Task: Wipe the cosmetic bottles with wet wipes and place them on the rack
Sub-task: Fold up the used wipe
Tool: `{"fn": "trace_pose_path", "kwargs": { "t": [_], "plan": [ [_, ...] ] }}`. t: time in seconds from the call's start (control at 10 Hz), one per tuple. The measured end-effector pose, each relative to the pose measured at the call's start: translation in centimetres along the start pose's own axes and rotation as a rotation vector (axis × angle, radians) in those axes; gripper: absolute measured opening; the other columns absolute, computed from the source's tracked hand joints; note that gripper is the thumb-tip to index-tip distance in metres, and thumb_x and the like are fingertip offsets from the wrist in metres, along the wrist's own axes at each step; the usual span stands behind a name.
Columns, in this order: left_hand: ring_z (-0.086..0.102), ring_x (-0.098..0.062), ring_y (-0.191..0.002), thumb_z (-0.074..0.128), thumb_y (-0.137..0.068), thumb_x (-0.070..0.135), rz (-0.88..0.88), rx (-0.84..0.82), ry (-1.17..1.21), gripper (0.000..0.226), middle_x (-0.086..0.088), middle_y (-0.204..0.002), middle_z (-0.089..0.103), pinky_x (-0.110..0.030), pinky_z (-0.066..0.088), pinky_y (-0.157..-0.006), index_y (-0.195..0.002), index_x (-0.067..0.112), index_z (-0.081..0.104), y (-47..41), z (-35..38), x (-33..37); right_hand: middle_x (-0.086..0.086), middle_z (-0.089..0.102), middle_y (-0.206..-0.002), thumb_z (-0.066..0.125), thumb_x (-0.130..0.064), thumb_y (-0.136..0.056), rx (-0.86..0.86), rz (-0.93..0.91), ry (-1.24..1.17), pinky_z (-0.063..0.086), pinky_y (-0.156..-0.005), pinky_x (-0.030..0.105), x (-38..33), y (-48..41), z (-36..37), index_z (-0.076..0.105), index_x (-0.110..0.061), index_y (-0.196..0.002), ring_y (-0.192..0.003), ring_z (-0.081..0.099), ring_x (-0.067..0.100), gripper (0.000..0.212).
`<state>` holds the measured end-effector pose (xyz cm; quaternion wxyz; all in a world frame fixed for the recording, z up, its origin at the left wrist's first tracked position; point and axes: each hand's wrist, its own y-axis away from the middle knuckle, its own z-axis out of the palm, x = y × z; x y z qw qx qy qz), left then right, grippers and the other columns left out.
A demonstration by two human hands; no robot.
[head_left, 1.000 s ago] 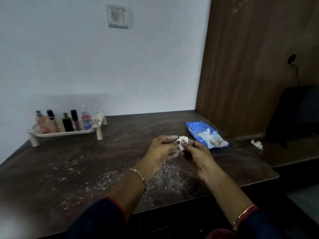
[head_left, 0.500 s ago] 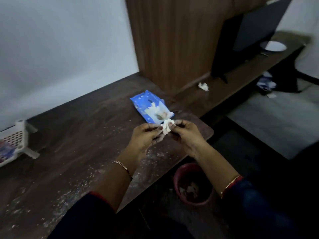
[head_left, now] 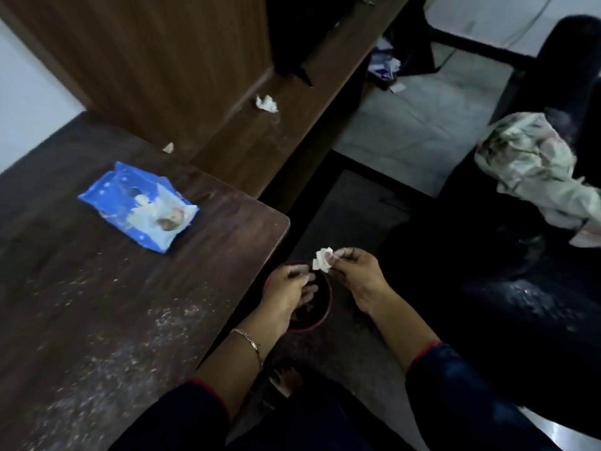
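My right hand [head_left: 356, 275] pinches a small crumpled white wipe [head_left: 322, 259] off the right edge of the table, above a red bin [head_left: 320, 315] on the floor. My left hand [head_left: 287, 292] hangs beside it over the bin, fingers loosely curled, holding nothing. The blue wet-wipe pack [head_left: 138, 206] lies on the dark wooden table [head_left: 81, 304], to the left of both hands. The rack and the cosmetic bottles are out of view.
White powder is scattered over the table's near part. A crumpled tissue [head_left: 266, 103] lies on a lower wooden ledge behind the table. A dark chair with a bundled cloth [head_left: 536, 167] stands at the right. Papers litter the floor further back.
The view has swung right and down, dropping the rack out of sight. Both hands moved from over the table to above the bin. The left hand has let go of the wipe.
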<state>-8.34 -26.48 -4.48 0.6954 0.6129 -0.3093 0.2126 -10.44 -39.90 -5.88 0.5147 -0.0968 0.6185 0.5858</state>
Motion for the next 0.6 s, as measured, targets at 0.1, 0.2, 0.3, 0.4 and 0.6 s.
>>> {"fn": "trace_pose_path", "kwargs": {
  "t": [0.1, 0.2, 0.3, 0.4, 0.6],
  "plan": [
    [0.062, -0.017, -0.083, 0.040, -0.097, 0.003, -0.064, 0.125, 0.051, 0.023, -0.010, -0.107, 0.059, -0.028, 0.051, -0.079, -0.112, 0.006, 0.057, -2.6, -0.1, -2.5, 0.011, 0.066, -0.078, 0.070, -0.008, -0.082, 0.119, 0.058, 0.027, 0.054, -0.058, 0.021, 3.4, -2.8, -1.1, 0.060, -0.004, -0.083, -0.069, 0.067, 0.016, 0.012],
    [0.061, -0.021, -0.090, 0.039, -0.097, 0.003, -0.105, 0.228, 0.082, 0.026, -0.011, -0.112, 0.058, -0.027, 0.050, -0.077, -0.114, 0.006, 0.058, -4.9, -0.6, -4.5, 0.010, 0.064, -0.073, 0.067, -0.004, -0.084, 0.236, 0.112, 0.084, 0.054, -0.057, 0.023, 6.5, -5.3, -1.3, 0.061, -0.001, -0.086, -0.065, 0.064, 0.017, 0.007],
    [0.060, -0.021, -0.098, 0.037, -0.096, 0.002, -0.115, 0.269, 0.064, 0.032, -0.012, -0.120, 0.058, -0.029, 0.051, -0.082, -0.123, 0.006, 0.055, -6.7, -1.2, -6.1, 0.010, 0.066, -0.075, 0.061, -0.002, -0.088, 0.274, 0.170, 0.155, 0.056, -0.066, 0.028, 8.7, -7.2, -1.1, 0.063, -0.003, -0.085, -0.067, 0.064, 0.017, 0.004],
    [0.059, -0.020, -0.100, 0.035, -0.096, 0.002, -0.117, 0.275, 0.058, 0.036, -0.011, -0.120, 0.058, -0.031, 0.047, -0.087, -0.127, 0.007, 0.052, -7.8, -1.7, -7.2, 0.011, 0.065, -0.078, 0.055, -0.002, -0.091, 0.287, 0.220, 0.179, 0.054, -0.064, 0.027, 10.1, -8.5, -1.2, 0.066, -0.005, -0.089, -0.064, 0.061, 0.015, 0.012],
    [0.057, -0.011, -0.081, 0.039, -0.096, 0.001, -0.079, 0.215, 0.076, 0.032, 0.004, -0.088, 0.058, -0.022, 0.047, -0.078, -0.124, 0.005, 0.053, -5.4, -1.9, -7.0, 0.007, 0.065, -0.084, 0.051, -0.008, -0.095, 0.341, 0.185, 0.085, 0.054, -0.065, 0.026, 8.6, -6.6, -1.2, 0.065, -0.007, -0.089, -0.075, 0.062, 0.017, 0.015]
  ]
}}
